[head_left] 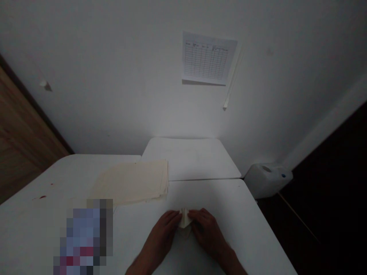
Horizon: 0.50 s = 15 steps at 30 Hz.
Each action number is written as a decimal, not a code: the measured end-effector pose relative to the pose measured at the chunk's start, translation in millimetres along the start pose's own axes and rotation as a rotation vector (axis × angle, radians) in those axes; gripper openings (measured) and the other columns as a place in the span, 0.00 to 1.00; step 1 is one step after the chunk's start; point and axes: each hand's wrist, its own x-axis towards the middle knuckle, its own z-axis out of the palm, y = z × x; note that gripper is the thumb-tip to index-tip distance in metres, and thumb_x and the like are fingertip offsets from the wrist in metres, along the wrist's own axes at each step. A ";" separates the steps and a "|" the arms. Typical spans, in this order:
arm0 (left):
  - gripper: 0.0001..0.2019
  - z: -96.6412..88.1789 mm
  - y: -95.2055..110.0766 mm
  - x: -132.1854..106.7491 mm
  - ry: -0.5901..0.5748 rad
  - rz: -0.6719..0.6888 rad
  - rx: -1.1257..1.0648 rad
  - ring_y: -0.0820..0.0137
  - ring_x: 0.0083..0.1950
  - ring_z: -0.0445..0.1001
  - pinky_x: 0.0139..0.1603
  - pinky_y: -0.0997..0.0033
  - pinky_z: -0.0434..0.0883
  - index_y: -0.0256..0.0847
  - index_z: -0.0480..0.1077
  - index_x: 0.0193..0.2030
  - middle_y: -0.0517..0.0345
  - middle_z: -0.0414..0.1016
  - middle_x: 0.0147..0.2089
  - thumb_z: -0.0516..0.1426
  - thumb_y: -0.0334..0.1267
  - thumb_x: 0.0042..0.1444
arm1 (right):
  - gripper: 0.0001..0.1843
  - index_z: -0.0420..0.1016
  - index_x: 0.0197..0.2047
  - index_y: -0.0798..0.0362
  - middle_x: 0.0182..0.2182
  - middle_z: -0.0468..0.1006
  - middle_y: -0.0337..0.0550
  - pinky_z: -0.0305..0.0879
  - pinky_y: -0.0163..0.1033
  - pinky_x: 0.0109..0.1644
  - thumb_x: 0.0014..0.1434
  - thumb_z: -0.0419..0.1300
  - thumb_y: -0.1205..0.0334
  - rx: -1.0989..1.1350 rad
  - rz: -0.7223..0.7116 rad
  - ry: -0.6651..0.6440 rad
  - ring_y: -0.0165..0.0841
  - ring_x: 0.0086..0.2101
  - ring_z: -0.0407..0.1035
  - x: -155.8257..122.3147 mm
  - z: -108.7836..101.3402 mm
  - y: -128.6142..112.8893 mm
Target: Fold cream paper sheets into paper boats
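Note:
Between my two hands is a small piece of folded cream paper [185,221], with creases and a pointed lower end, just over the white table [212,198]. My left hand [166,229] pinches its left side between thumb and fingers. On the opposite side my right hand [205,227] grips the paper the same way. Parts of the paper are covered by the fingertips. Left of and beyond my hands lies a stack of cream paper sheets [134,181], its edges slightly uneven.
A blurred-out, pixelated object [83,236] is at the table's lower left. A printed chart [208,59] hangs on the wall ahead. Beyond the table's right edge stands a white plastic container [263,179] with a round opening. Wooden panelling [23,137] borders the left.

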 end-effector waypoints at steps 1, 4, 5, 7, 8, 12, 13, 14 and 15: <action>0.20 0.7 -0.1 0.7 0.009 0.004 -0.020 0.62 0.56 0.73 0.55 0.56 0.73 0.49 0.67 0.59 0.52 0.75 0.55 0.51 0.31 0.62 | 0.17 0.72 0.51 0.50 0.46 0.78 0.46 0.66 0.44 0.53 0.59 0.55 0.73 0.014 0.007 0.010 0.35 0.44 0.72 -0.6 1.7 1.1; 0.18 1.0 1.0 3.3 0.041 -0.009 -0.079 0.65 0.54 0.75 0.54 0.61 0.74 0.50 0.66 0.59 0.52 0.75 0.55 0.50 0.32 0.63 | 0.19 0.72 0.51 0.50 0.46 0.78 0.46 0.67 0.44 0.52 0.58 0.55 0.74 0.047 0.023 0.026 0.36 0.45 0.72 -2.5 6.1 5.4; 0.18 0.9 1.3 3.7 0.042 -0.013 -0.091 0.65 0.53 0.75 0.53 0.62 0.74 0.50 0.67 0.58 0.53 0.75 0.55 0.50 0.33 0.64 | 0.19 0.72 0.51 0.50 0.47 0.78 0.46 0.67 0.45 0.52 0.58 0.55 0.74 0.048 0.021 0.028 0.36 0.45 0.72 -2.8 7.1 6.6; 0.17 1.0 0.6 3.3 0.037 -0.004 -0.102 0.66 0.54 0.75 0.54 0.62 0.74 0.50 0.68 0.58 0.53 0.75 0.55 0.50 0.33 0.64 | 0.19 0.73 0.51 0.50 0.47 0.78 0.46 0.67 0.45 0.53 0.59 0.55 0.74 0.035 0.011 0.022 0.36 0.45 0.72 -2.8 7.8 7.6; 0.17 1.3 -0.3 2.4 0.033 0.003 -0.104 0.65 0.54 0.75 0.54 0.62 0.74 0.50 0.68 0.57 0.53 0.74 0.56 0.50 0.32 0.64 | 0.19 0.73 0.51 0.50 0.47 0.78 0.46 0.66 0.46 0.53 0.58 0.55 0.74 0.028 0.004 0.015 0.36 0.45 0.71 -2.5 7.5 7.2; 0.20 1.7 -5.2 -2.1 0.012 0.028 -0.088 0.65 0.56 0.74 0.55 0.60 0.73 0.51 0.67 0.58 0.55 0.74 0.57 0.50 0.29 0.62 | 0.17 0.74 0.49 0.50 0.49 0.77 0.44 0.68 0.43 0.51 0.60 0.55 0.75 0.009 -0.010 -0.043 0.36 0.45 0.70 -0.3 2.6 1.9; 0.21 1.2 -5.9 -2.7 -0.005 0.044 -0.080 0.65 0.56 0.73 0.55 0.60 0.73 0.51 0.67 0.59 0.55 0.74 0.57 0.50 0.28 0.61 | 0.17 0.75 0.49 0.50 0.50 0.77 0.44 0.68 0.43 0.50 0.60 0.55 0.74 0.003 -0.016 -0.059 0.36 0.45 0.69 0.1 1.0 0.6; 0.23 0.3 -6.1 -2.9 -0.026 0.063 -0.074 0.65 0.57 0.73 0.56 0.60 0.72 0.50 0.67 0.59 0.55 0.74 0.57 0.50 0.26 0.60 | 0.16 0.75 0.49 0.50 0.50 0.76 0.43 0.68 0.42 0.50 0.61 0.55 0.74 -0.008 -0.025 -0.079 0.36 0.44 0.69 0.3 -0.6 -0.2; 0.25 -0.8 -5.8 -2.8 -0.050 0.078 -0.069 0.65 0.57 0.72 0.56 0.60 0.72 0.50 0.67 0.59 0.55 0.73 0.58 0.50 0.24 0.58 | 0.15 0.75 0.49 0.50 0.51 0.76 0.43 0.68 0.42 0.49 0.62 0.55 0.73 -0.022 -0.037 -0.096 0.36 0.44 0.68 0.3 -2.0 -0.6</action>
